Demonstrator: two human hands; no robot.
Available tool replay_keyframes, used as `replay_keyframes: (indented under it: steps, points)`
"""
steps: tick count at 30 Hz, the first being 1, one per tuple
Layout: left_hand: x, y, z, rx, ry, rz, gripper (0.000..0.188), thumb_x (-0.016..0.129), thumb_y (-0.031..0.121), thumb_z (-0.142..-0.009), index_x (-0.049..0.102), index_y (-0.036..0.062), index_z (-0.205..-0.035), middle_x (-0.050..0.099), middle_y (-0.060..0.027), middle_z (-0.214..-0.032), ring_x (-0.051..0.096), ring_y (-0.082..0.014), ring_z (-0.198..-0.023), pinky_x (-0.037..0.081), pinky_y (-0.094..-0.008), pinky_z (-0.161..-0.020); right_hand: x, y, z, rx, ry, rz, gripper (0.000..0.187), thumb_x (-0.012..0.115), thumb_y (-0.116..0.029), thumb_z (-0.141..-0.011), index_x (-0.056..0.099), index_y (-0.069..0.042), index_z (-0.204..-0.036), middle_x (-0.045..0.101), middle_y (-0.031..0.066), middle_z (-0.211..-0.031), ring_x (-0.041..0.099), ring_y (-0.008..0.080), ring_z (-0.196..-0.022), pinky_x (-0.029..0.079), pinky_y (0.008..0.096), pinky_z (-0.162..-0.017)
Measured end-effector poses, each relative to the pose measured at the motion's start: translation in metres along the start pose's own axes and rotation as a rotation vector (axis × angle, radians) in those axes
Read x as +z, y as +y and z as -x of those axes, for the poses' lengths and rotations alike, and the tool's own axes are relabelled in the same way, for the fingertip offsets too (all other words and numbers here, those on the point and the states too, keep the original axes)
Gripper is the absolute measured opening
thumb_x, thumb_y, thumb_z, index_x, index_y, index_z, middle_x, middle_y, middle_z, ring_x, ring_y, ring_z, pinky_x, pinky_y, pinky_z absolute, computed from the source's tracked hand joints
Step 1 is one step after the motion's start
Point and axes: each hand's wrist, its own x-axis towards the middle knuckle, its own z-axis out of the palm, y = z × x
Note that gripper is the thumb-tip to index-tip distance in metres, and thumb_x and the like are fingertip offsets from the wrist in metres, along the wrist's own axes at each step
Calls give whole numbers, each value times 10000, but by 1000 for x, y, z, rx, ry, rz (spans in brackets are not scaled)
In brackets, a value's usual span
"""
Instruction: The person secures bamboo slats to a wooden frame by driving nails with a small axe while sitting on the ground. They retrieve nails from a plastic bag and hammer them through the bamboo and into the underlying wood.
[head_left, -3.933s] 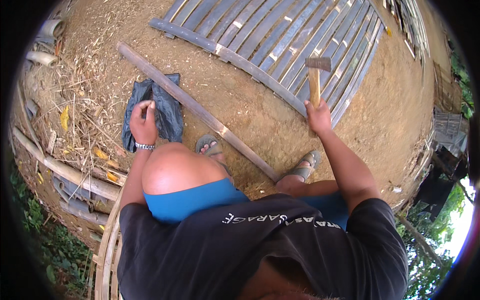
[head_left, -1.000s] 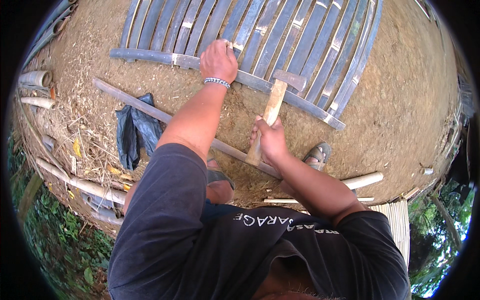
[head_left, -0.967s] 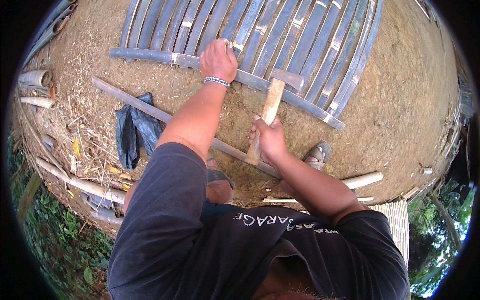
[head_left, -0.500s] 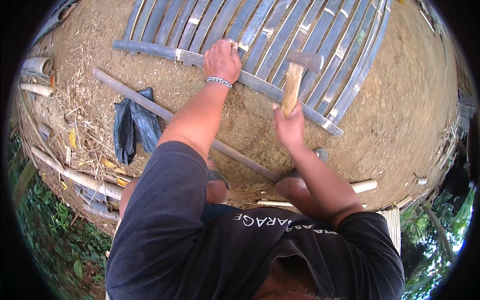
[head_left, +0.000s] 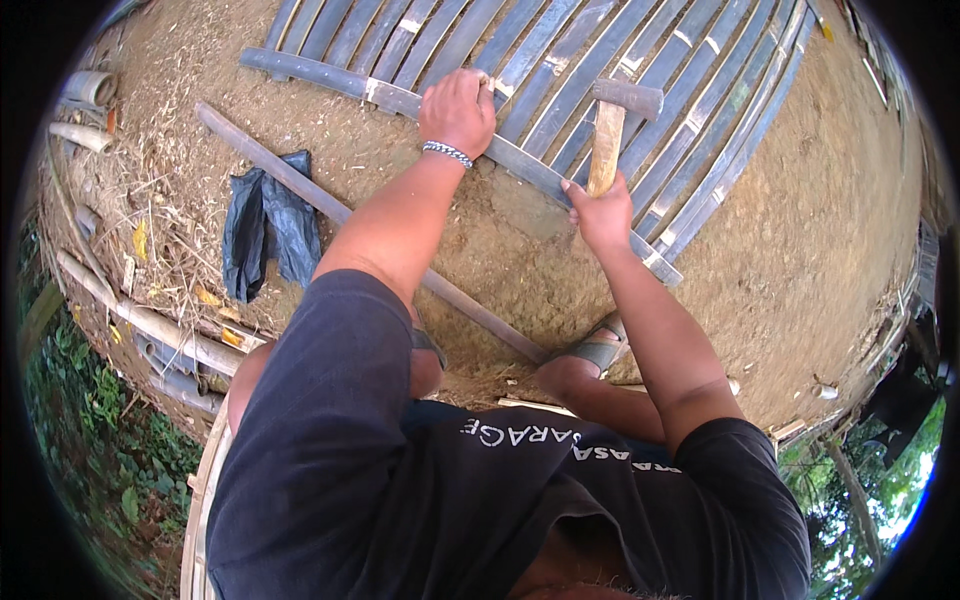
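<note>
A panel of split bamboo slats (head_left: 560, 62) lies on the ground ahead, with a bamboo crosspiece (head_left: 520, 160) running along its near edge. My left hand (head_left: 458, 115) is closed over the crosspiece where a slat meets it. The curled fingers hide whatever small thing might be between them. In my right hand (head_left: 604, 214) is a hammer (head_left: 606, 150), gripped by its pale wooden handle, its dark metal head raised over the slats. The right hand is over the crosspiece, to the right of the left hand.
A long wooden stick (head_left: 270, 160) lies slantwise between me and the panel, across a crumpled black plastic bag (head_left: 262, 228). Cut bamboo pieces (head_left: 150, 320) and dry shavings litter the left side. My sandalled foot (head_left: 598, 350) rests near the stick's near end.
My right hand and the hammer have moved forward, away from me, over the panel. The left hand stays at the same spot on the crosspiece. The whole view has shifted slightly.
</note>
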Motion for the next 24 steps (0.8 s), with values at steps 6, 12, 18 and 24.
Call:
replay_keyframes:
  steps: [6,12,18,24]
  points:
    - [-18,-6,8,67,3,311,72,671,136,-915,641,97,-967,690,-98,-983,644,-323,-992,441,-461,-889,-1,14,-1,-60,27,52,456,821,-228,-856,567,13,-1149,696,117,-756,684,181,-586,548,342,-562]
    - [-31,-1,45,205,-105,313,56,758,119,-853,703,113,-863,711,-51,-1018,655,-257,-1059,378,-501,-1093,-6,9,3,-43,-9,-12,460,821,-255,-845,580,3,-1141,709,146,-774,705,219,-624,558,375,-630]
    - [-18,-5,59,261,-107,253,81,781,138,-835,709,132,-872,693,-5,-1056,638,-241,-1146,294,-543,-1167,-4,14,0,-89,20,81,466,810,-271,-860,583,4,-1159,708,149,-778,707,212,-653,556,375,-635]
    - [-16,-7,60,275,-99,240,99,776,140,-842,698,137,-903,679,1,-1069,621,-240,-1168,268,-553,-1171,-4,4,5,-27,-10,34,470,812,-259,-859,577,11,-1163,711,138,-781,701,196,-640,556,363,-623]
